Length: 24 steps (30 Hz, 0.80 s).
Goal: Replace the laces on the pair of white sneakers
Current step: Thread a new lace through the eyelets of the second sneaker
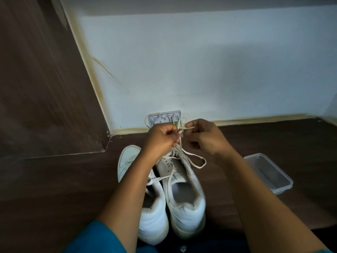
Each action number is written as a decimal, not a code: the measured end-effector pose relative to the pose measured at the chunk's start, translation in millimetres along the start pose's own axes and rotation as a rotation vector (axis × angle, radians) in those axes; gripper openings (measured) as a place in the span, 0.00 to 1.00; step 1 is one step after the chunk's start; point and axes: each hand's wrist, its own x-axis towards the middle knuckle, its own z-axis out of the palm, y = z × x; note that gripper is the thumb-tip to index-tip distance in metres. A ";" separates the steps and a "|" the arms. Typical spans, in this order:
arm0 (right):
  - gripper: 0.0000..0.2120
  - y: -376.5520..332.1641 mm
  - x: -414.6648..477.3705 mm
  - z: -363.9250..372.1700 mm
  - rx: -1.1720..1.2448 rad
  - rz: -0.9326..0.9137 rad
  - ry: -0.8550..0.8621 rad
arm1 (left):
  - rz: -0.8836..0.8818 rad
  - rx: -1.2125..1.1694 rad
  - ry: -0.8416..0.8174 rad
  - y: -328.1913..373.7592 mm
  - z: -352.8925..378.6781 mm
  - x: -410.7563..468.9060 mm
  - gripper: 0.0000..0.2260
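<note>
Two sneakers (pixel 184 203): white, side by side, lower centre, on tabletop (pixel 273 141).
Lace (pixel 193 155): rising from right-of-frame sneaker.
Left hand (pixel 161 138): fingers curled, pinching lace.
Right hand (pixel 204 137): curled, pinching lace.
Container (pixel 268 172): clear, right.

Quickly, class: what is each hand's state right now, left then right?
Left hand: closed, pinching the lace above the sneaker.
Right hand: closed, pinching a strand of the lace.
</note>
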 end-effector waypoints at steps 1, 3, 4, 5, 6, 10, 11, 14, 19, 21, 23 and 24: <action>0.09 0.3 -2.8 -1.9 -0.116 0.026 -0.081 | 0.013 -0.099 0.021 9.3 -1.8 -1.8 0.09; 0.10 7.3 -8.0 1.3 -0.358 0.043 -0.217 | 0.044 -0.249 0.048 21.3 -5.0 -3.3 0.09; 0.13 10.4 -8.1 3.6 -0.404 0.025 -0.203 | 0.059 -0.291 0.052 24.7 -6.1 -3.4 0.09; 0.15 11.3 -6.7 5.0 -0.382 -0.012 -0.145 | 0.065 -0.310 0.052 25.8 -7.3 -3.2 0.09; 0.16 10.9 -4.4 6.5 -0.306 -0.064 -0.073 | 0.048 -0.310 0.044 26.4 -8.1 -3.5 0.09; 0.09 -5.1 -0.1 12.5 0.105 -0.242 0.148 | -0.147 0.074 -0.172 12.2 -7.2 -8.6 0.13; 0.10 -7.7 -0.6 13.5 0.205 -0.256 0.170 | -0.167 0.143 -0.244 8.2 -5.4 -10.3 0.12; 0.13 -6.4 -4.9 11.2 0.162 -0.263 0.103 | -0.158 0.060 -0.245 3.6 -0.7 -9.6 0.12; 0.06 -4.3 -5.0 -3.7 0.123 -0.039 -0.117 | -0.028 -0.284 -0.044 14.4 -2.9 -4.3 0.12; 0.07 -0.4 -5.8 -7.8 -0.001 0.068 -0.257 | 0.002 -0.402 0.007 20.0 -4.7 -6.1 0.12; 0.09 5.8 -8.8 -4.7 -0.269 0.101 -0.306 | 0.011 -0.490 0.026 23.6 -8.1 -7.1 0.13; 0.10 7.5 -8.4 -1.6 -0.332 0.079 -0.260 | 0.009 -0.496 0.022 23.9 -8.9 -7.1 0.13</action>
